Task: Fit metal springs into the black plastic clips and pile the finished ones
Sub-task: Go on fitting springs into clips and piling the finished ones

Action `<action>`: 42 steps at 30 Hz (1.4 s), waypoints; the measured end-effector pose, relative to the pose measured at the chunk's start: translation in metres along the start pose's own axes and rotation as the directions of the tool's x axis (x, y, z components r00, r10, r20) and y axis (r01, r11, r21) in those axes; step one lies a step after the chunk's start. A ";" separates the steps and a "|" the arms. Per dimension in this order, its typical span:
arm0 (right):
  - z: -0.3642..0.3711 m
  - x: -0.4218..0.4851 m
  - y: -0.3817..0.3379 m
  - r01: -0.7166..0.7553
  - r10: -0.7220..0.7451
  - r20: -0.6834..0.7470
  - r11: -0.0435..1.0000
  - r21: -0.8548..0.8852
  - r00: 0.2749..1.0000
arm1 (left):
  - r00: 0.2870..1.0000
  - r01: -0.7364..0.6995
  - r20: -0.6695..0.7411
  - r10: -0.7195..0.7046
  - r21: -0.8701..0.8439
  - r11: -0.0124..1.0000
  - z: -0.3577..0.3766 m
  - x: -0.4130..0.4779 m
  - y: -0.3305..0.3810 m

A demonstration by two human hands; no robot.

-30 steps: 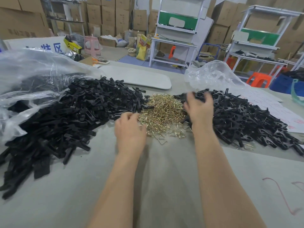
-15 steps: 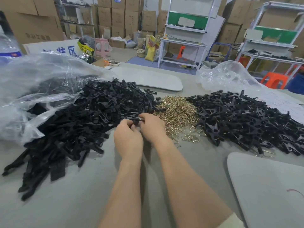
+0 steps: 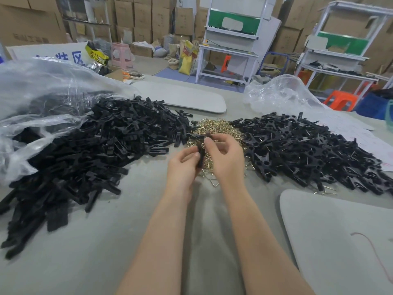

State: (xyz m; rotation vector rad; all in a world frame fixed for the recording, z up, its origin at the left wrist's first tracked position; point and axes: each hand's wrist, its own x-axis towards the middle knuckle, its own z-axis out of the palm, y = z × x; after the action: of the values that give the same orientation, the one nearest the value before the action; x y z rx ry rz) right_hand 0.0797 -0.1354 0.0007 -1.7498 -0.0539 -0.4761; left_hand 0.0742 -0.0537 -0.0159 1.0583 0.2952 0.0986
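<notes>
A big heap of loose black plastic clip parts (image 3: 89, 150) covers the left of the grey table. A small mound of brass-coloured springs (image 3: 214, 129) lies in the middle, and a pile of assembled black clips (image 3: 308, 150) spreads to its right. Both hands are raised just above the near edge of the springs. My left hand (image 3: 182, 169) grips the lower end of a black clip piece (image 3: 201, 155). My right hand (image 3: 226, 156) pinches its upper end between thumb and fingertips. Whether a spring sits in the piece is hidden by my fingers.
A clear plastic bag (image 3: 36, 99) lies over the left heap and another crumpled bag (image 3: 278, 94) sits behind the right pile. Grey flat boards lie at the back centre (image 3: 180, 96) and near right (image 3: 331, 237). White papers (image 3: 348, 126) lie far right. Shelving and cartons stand beyond.
My right hand came back from the right pile to meet the left. Both hands have since lifted a black clip piece off the left heap's edge to over the springs.
</notes>
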 end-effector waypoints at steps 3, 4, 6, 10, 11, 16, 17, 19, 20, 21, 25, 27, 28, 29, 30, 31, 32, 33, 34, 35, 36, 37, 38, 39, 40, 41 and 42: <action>-0.005 -0.010 0.008 0.002 -0.002 0.014 1.000 -0.007 1.000 | 0.995 0.008 0.096 -0.016 0.090 0.996 0.005 -0.004 -0.005; -0.007 -0.010 0.010 -0.001 0.002 0.014 1.000 -0.008 1.000 | 0.993 0.013 0.118 -0.026 0.103 0.995 0.004 -0.005 -0.005; -0.009 -0.008 0.013 -0.010 0.010 0.009 1.000 0.001 1.000 | 0.992 0.022 0.124 -0.035 0.107 0.994 0.002 -0.006 -0.004; -0.010 -0.003 0.018 -0.088 0.089 -0.002 0.989 0.117 0.996 | 0.996 -0.019 0.091 0.012 0.084 0.996 0.002 -0.004 -0.003; -0.011 -0.002 0.019 -0.103 0.107 -0.021 0.985 0.140 0.994 | 0.996 -0.027 0.089 0.020 0.077 0.997 0.002 -0.004 -0.003; -0.010 -0.001 0.016 -0.066 0.071 -0.039 0.991 0.116 0.997 | 0.989 -0.089 0.128 0.069 0.156 0.984 0.001 -0.001 -0.007; -0.008 -0.003 0.015 -0.060 0.065 -0.035 0.991 0.119 0.997 | 0.988 -0.103 0.130 0.081 0.174 0.979 0.001 -0.001 -0.008; -0.008 -0.004 0.013 -0.047 0.051 -0.036 0.994 0.102 0.998 | 0.988 -0.121 0.119 0.102 0.171 0.978 0.000 -0.001 -0.007; -0.010 -0.003 0.013 -0.048 0.049 -0.008 0.995 0.089 0.999 | 0.988 -0.129 0.111 0.112 0.159 0.979 -0.001 -0.001 -0.007; -0.012 -0.002 0.012 -0.058 0.054 0.039 0.995 0.085 0.998 | 0.987 -0.136 0.104 0.121 0.151 0.979 -0.002 0.000 -0.006; -0.021 0.001 0.011 -0.102 0.086 0.174 0.991 0.086 0.981 | 0.986 -0.148 0.099 0.135 0.135 0.980 -0.004 -0.001 -0.003; -0.022 0.001 0.012 -0.088 0.076 0.164 0.994 0.065 0.983 | 0.986 -0.143 0.100 0.132 0.120 0.982 -0.003 -0.002 -0.002; -0.022 0.001 0.011 -0.086 0.076 0.159 0.994 0.060 0.984 | 0.987 -0.140 0.100 0.129 0.111 0.984 -0.003 -0.003 -0.001; -0.022 0.001 0.011 -0.089 0.079 0.155 0.994 0.060 0.985 | 0.987 -0.135 0.100 0.125 0.101 0.986 -0.002 -0.004 -0.001; -0.022 0.002 0.011 -0.093 0.083 0.150 0.994 0.063 0.985 | 0.988 -0.130 0.101 0.120 0.094 0.987 -0.002 -0.004 0.000; -0.022 0.002 0.011 -0.096 0.086 0.142 0.993 0.069 0.986 | 0.988 -0.125 0.100 0.116 0.091 0.988 -0.002 -0.005 0.000; -0.022 0.002 0.011 -0.097 0.086 0.131 0.992 0.076 0.988 | 0.989 -0.122 0.098 0.113 0.090 0.988 -0.002 -0.005 0.000; -0.022 0.002 0.011 -0.096 0.086 0.121 0.992 0.082 0.989 | 0.989 -0.121 0.095 0.113 0.093 0.988 -0.002 -0.005 0.000; -0.023 0.002 0.011 -0.094 0.084 0.116 0.992 0.083 0.990 | 0.989 -0.123 0.091 0.114 0.097 0.988 -0.002 -0.005 0.000; -0.023 0.002 0.011 -0.091 0.082 0.120 0.993 0.077 0.989 | 0.989 -0.125 0.090 0.116 0.101 0.987 -0.002 -0.005 0.000; -0.023 0.002 0.010 -0.088 0.079 0.129 0.994 0.069 0.989 | 0.989 -0.128 0.092 0.119 0.107 0.986 -0.002 -0.005 0.000; -0.023 0.002 0.010 -0.084 0.076 0.137 0.995 0.057 0.988 | 0.988 -0.132 0.096 0.121 0.117 0.984 -0.002 -0.005 0.000; -0.023 0.002 0.010 -0.079 0.072 0.144 0.996 0.045 0.987 | 0.988 -0.134 0.099 0.122 0.126 0.983 -0.002 -0.005 0.000; -0.024 0.002 0.009 -0.077 0.071 0.150 0.996 0.038 0.986 | 0.988 -0.131 0.103 0.119 0.128 0.983 -0.002 -0.006 0.000; -0.024 0.002 0.009 -0.082 0.074 0.157 0.996 0.041 0.985 | 0.988 -0.125 0.106 0.112 0.123 0.985 -0.002 -0.006 0.000; -0.025 0.002 0.009 -0.093 0.083 0.164 0.994 0.054 0.983 | 0.989 -0.116 0.110 0.103 0.114 0.987 -0.003 -0.007 0.001; -0.026 0.002 0.008 -0.110 0.096 0.172 0.991 0.075 0.980 | 0.989 -0.105 0.112 0.093 0.103 0.989 -0.003 -0.007 0.002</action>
State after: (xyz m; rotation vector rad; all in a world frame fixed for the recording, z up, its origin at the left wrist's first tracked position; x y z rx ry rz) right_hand 0.0762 -0.1626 -0.0023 -1.6972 -0.1016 -0.2461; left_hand 0.0667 -0.0515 -0.0140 1.1820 0.1517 0.1157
